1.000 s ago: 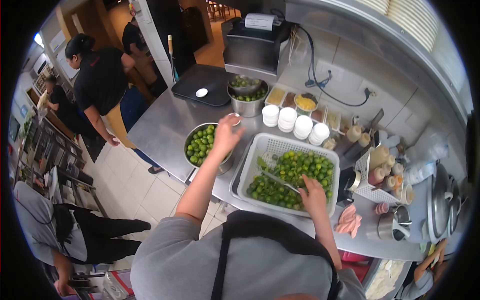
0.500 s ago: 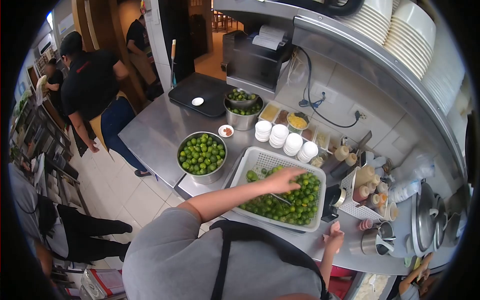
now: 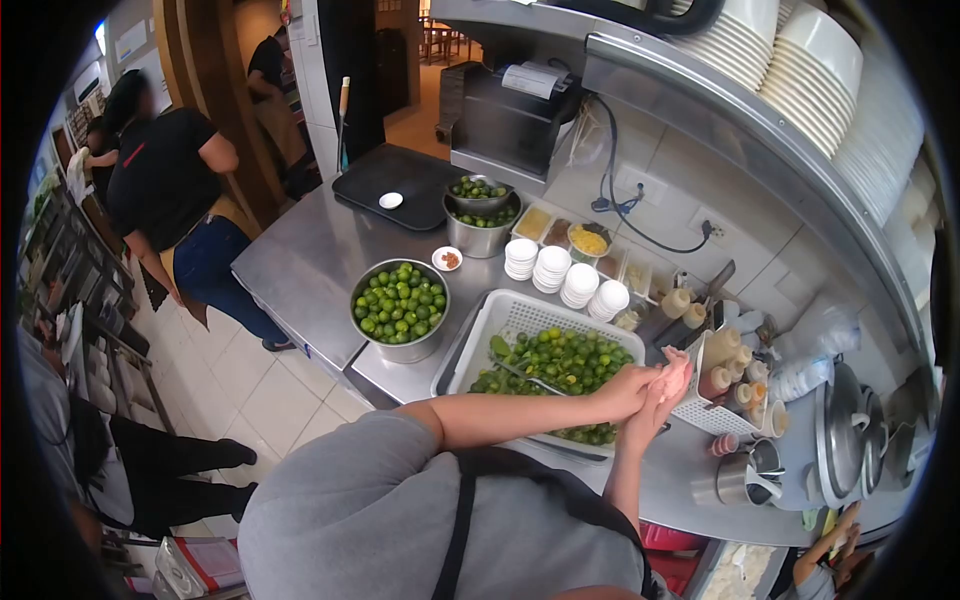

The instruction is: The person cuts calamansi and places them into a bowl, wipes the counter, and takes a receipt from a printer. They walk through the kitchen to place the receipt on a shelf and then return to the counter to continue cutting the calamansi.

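My left hand (image 3: pixel 627 393) reaches across the white perforated tray (image 3: pixel 483 335) of green limes (image 3: pixel 575 362), its fingers closed against my right hand (image 3: pixel 668 382). My right hand is raised beside the tray's right side, fingers bunched. Whatever lies between the two hands is too small or hidden to name. A long metal utensil (image 3: pixel 527 374) rests among the limes. To the left, a steel bowl (image 3: pixel 398 348) is heaped with more limes.
Stacked white cups (image 3: pixel 552 268) and a steel pot (image 3: pixel 477 240) stand behind the tray. On the right are a bottle basket (image 3: pixel 712 408) and metal cups (image 3: pixel 733 482). A shelf (image 3: pixel 690 90) overhangs. A person in black (image 3: pixel 165 170) stands left; other people are around.
My left hand has moved right from over the limes and met my right hand, which has risen. The person in black at the left has turned and shifted slightly.
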A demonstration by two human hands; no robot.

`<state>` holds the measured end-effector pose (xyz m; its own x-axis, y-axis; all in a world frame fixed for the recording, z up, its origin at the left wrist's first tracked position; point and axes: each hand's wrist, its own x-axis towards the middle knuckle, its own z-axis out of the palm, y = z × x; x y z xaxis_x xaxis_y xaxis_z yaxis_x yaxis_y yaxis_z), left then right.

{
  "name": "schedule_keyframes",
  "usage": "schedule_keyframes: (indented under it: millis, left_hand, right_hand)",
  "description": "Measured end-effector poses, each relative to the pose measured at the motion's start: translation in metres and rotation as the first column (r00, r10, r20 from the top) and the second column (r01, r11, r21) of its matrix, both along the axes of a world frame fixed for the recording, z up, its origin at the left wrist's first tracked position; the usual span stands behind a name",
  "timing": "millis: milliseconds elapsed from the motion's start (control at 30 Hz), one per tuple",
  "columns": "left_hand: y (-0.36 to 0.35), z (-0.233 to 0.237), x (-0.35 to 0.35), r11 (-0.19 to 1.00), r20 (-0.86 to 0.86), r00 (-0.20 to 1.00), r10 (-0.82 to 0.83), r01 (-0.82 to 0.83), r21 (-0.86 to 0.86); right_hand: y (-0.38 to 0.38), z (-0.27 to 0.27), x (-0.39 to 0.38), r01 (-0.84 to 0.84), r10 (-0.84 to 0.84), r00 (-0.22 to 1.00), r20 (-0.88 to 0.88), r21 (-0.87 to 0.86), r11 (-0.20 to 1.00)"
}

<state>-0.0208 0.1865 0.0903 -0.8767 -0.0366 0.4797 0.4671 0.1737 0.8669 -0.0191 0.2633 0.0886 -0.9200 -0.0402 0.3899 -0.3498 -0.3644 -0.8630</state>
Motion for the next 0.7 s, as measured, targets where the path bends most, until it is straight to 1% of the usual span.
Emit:
schedule_keyframes:
  millis: [33,67,133,167,233,267,300,367,400,433,467,500,533,567,600,633,667,700]
  left_hand:
    - [-0.002,0.006,0.0,0.988,-0.119,0.987,0.111,-0.123,-0.092]
    - [-0.003,0.007,-0.002,0.988,-0.119,0.987,0.111,-0.122,-0.09]
    - [-0.005,0.011,-0.005,0.984,-0.183,0.977,0.109,-0.133,-0.121]
    - [-0.007,0.013,-0.004,0.983,-0.183,0.976,0.115,-0.139,-0.121]
    - [-0.012,0.026,0.006,0.969,-0.114,0.991,0.065,-0.09,-0.228]
    - [-0.016,0.029,0.007,0.935,0.014,0.999,0.029,-0.023,-0.354]
    - [-0.02,0.03,0.007,0.934,0.014,1.0,0.027,-0.02,-0.357]
    - [-0.031,0.031,0.01,0.902,-0.123,0.97,-0.208,0.142,-0.409]
    - [-0.046,0.033,0.008,0.872,-0.064,0.99,-0.129,0.083,-0.483]
    - [-0.066,0.038,-0.001,0.882,-0.167,0.985,-0.048,-0.036,-0.47]
    - [-0.088,0.042,-0.01,0.948,-0.181,0.982,0.061,-0.114,-0.298]
    - [-0.114,0.07,-0.007,0.951,-0.133,0.973,0.188,-0.215,-0.224]
    - [-0.15,0.08,-0.021,0.913,-0.333,0.903,0.27,-0.35,-0.21]
    - [-0.174,0.111,-0.01,0.862,-0.292,0.859,0.42,-0.479,-0.169]
    - [-0.208,0.128,-0.014,0.707,-0.495,0.694,0.522,-0.677,-0.205]
    - [-0.229,0.15,-0.012,0.739,-0.455,0.68,0.575,-0.67,-0.068]
    - [-0.255,0.168,-0.015,0.672,-0.476,0.609,0.635,-0.739,-0.048]
    - [-0.274,0.185,-0.017,0.585,-0.522,0.516,0.679,-0.81,-0.039]
  right_hand:
    - [-0.002,0.0,0.001,-0.011,0.012,1.0,0.002,-0.108,0.994]
    - [-0.003,0.001,0.001,-0.011,0.011,1.0,0.002,-0.107,0.994]
    - [-0.002,0.004,0.002,-0.033,0.028,0.999,-0.038,-0.152,0.988]
    - [0.0,0.004,0.002,-0.039,0.034,0.999,-0.039,-0.152,0.988]
    - [0.014,-0.002,0.0,-0.151,0.175,0.981,0.079,-0.246,0.957]
    - [0.024,-0.01,-0.004,-0.088,0.093,0.995,0.041,-0.114,0.99]
    - [0.038,-0.019,-0.01,-0.085,0.091,0.995,0.04,-0.117,0.989]
    - [0.069,-0.03,-0.024,-0.025,0.028,0.999,-0.041,0.062,0.998]
    - [0.08,-0.018,-0.028,0.162,-0.113,0.959,-0.26,0.179,0.97]
    - [0.094,-0.021,-0.035,0.167,-0.118,0.958,-0.262,0.176,0.97]
    - [0.116,-0.031,-0.04,0.223,-0.214,0.974,-0.075,0.135,0.965]
    - [0.139,-0.042,-0.041,0.283,-0.295,0.948,0.118,0.108,0.953]
    - [0.158,-0.059,-0.043,0.285,-0.299,0.935,0.193,0.097,0.954]
    - [0.17,-0.079,-0.042,0.285,-0.298,0.916,0.268,0.086,0.955]
    - [0.177,-0.1,-0.038,0.284,-0.297,0.917,0.268,0.087,0.955]
    - [0.182,-0.122,-0.036,0.322,-0.348,0.861,0.37,0.133,0.937]
    - [0.185,-0.138,-0.035,0.354,-0.397,0.791,0.465,0.183,0.917]
    - [0.185,-0.15,-0.033,0.351,-0.395,0.793,0.464,0.182,0.918]
